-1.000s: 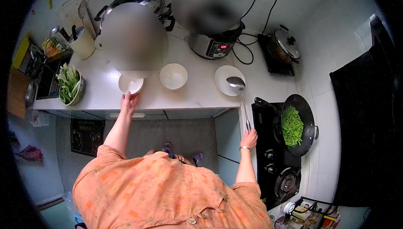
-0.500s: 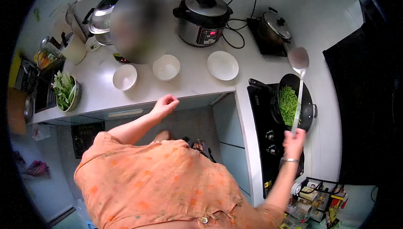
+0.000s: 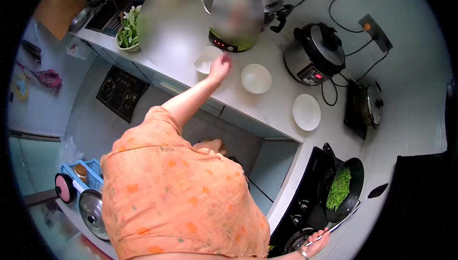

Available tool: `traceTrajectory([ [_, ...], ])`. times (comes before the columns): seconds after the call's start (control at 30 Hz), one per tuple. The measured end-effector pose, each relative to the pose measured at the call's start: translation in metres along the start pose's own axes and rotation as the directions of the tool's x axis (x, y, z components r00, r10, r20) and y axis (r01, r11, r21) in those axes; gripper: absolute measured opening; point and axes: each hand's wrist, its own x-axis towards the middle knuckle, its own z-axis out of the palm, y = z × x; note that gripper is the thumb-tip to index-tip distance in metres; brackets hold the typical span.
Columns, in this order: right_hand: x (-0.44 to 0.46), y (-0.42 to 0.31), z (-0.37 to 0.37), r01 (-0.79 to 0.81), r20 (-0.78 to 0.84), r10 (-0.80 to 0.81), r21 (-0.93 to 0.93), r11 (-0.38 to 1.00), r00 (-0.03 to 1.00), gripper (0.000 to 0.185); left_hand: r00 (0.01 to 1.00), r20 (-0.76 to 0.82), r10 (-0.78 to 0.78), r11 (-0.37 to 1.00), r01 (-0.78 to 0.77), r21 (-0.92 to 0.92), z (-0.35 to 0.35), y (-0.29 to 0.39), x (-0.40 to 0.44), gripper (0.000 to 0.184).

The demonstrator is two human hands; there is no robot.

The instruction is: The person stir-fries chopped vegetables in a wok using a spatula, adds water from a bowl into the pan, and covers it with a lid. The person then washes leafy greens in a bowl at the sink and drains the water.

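My right hand (image 3: 318,242) is wrapped round the long handle of a metal spatula (image 3: 341,222) beside the stove. The spatula's blade (image 3: 378,191) points up and away, beyond the wok's rim. Chopped green beans (image 3: 339,189) lie in the black wok (image 3: 357,174). My left hand (image 3: 221,67) is stretched over the counter at the right edge of a white bowl (image 3: 206,58). Its fingers look curled and somewhat blurred, with nothing visible in them; whether they touch the bowl cannot be made out.
Another white bowl (image 3: 256,78) and a white plate (image 3: 307,112) stand on the counter. Behind them are an electric pressure cooker (image 3: 316,54) and a lidded steamer pot (image 3: 276,2). A lidded pot (image 3: 373,103) sits near the wall. Leafy greens (image 3: 128,31) fill a bowl by the sink.
The view has turned toward the left. My left hand has moved out over the counter to the leftmost white bowl. My right hand has drawn the spatula back, its blade now beyond the wok's right side.
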Motion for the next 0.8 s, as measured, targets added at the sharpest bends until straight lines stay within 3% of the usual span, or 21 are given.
traceTrajectory([
  [0.03, -0.005, 0.011, 0.010, 0.089, 0.035, -0.085, -0.111, 0.990, 0.996, 0.026, 0.992, -0.117, -0.048, 0.986, 0.029, -0.162, 0.001, 0.000, 0.022, 0.048],
  [0.07, -0.001, 0.023, 0.012, 0.145, 0.046, -0.142, -0.071, 0.987, 0.989, 0.026, 0.991, -0.127, -0.048, 0.986, 0.028, -0.162, 0.005, -0.005, 0.042, 0.048],
  [0.1, 0.000, 0.033, 0.014, 0.204, 0.054, -0.202, -0.031, 0.978, 0.978, 0.026, 0.990, -0.092, -0.105, 0.970, 0.082, -0.229, 0.011, -0.012, 0.061, 0.060],
  [0.13, -0.005, 0.033, 0.022, 0.182, 0.084, -0.183, 0.012, 0.983, 0.980, 0.026, 0.986, -0.051, -0.159, 0.945, 0.137, -0.298, 0.020, -0.011, 0.074, 0.074],
  [0.17, -0.006, 0.034, 0.027, 0.188, 0.091, -0.188, 0.009, 0.982, 0.978, 0.026, 0.986, -0.056, -0.160, 0.943, 0.136, -0.305, 0.027, -0.010, 0.086, 0.074],
  [0.23, -0.017, 0.032, 0.044, 0.158, 0.116, -0.162, 0.039, 0.987, 0.980, 0.025, 0.899, -0.102, -0.425, 0.843, 0.353, -0.406, 0.038, -0.012, 0.103, 0.082],
  [0.27, -0.024, 0.023, 0.048, 0.051, 0.137, -0.048, -0.012, 0.999, 0.989, 0.026, 0.916, -0.145, -0.374, 0.851, 0.277, -0.446, 0.041, -0.016, 0.107, 0.083],
  [0.3, -0.029, 0.025, 0.052, 0.058, 0.138, -0.055, -0.017, 0.998, 0.989, 0.026, 0.915, -0.143, -0.378, 0.847, 0.279, -0.453, 0.041, -0.013, 0.109, 0.083],
  [0.37, -0.036, 0.025, 0.053, 0.037, 0.153, -0.045, 0.056, 0.998, 0.987, 0.025, 0.852, -0.263, -0.452, 0.815, 0.275, -0.510, 0.045, -0.005, 0.109, 0.066],
  [0.5, -0.042, 0.030, 0.055, 0.065, 0.146, -0.071, 0.041, 0.997, 0.987, 0.026, 0.856, -0.210, -0.472, 0.810, 0.327, -0.486, 0.046, -0.007, 0.108, 0.082],
  [0.57, -0.040, 0.031, 0.046, 0.052, 0.164, -0.059, 0.047, 0.998, 0.985, 0.025, 0.852, -0.360, -0.381, 0.824, 0.135, -0.551, 0.052, -0.014, 0.108, 0.080],
  [0.6, -0.036, 0.033, 0.042, 0.037, 0.191, -0.046, 0.054, 0.998, 0.980, 0.024, 0.855, -0.353, -0.380, 0.823, 0.138, -0.551, 0.053, -0.023, 0.117, 0.080],
  [0.67, -0.032, 0.040, 0.042, 0.114, 0.148, -0.111, -0.011, 0.993, 0.983, 0.023, 0.809, -0.449, -0.379, 0.910, 0.239, -0.338, 0.050, -0.049, 0.138, 0.080],
  [0.7, -0.031, 0.040, 0.043, 0.186, 0.115, -0.176, -0.081, 0.979, 0.978, 0.024, 0.812, -0.442, -0.381, 0.909, 0.243, -0.338, 0.048, -0.038, 0.133, 0.080],
  [0.77, -0.035, 0.039, 0.045, 0.176, 0.081, -0.169, -0.076, 0.982, 0.982, 0.023, 0.778, -0.370, -0.508, 0.811, 0.288, -0.508, 0.043, -0.001, 0.118, 0.075],
  [0.8, -0.036, 0.039, 0.044, 0.164, 0.058, -0.160, -0.073, 0.984, 0.985, 0.022, 0.782, -0.362, -0.508, 0.813, 0.296, -0.502, 0.046, -0.004, 0.120, 0.075],
])
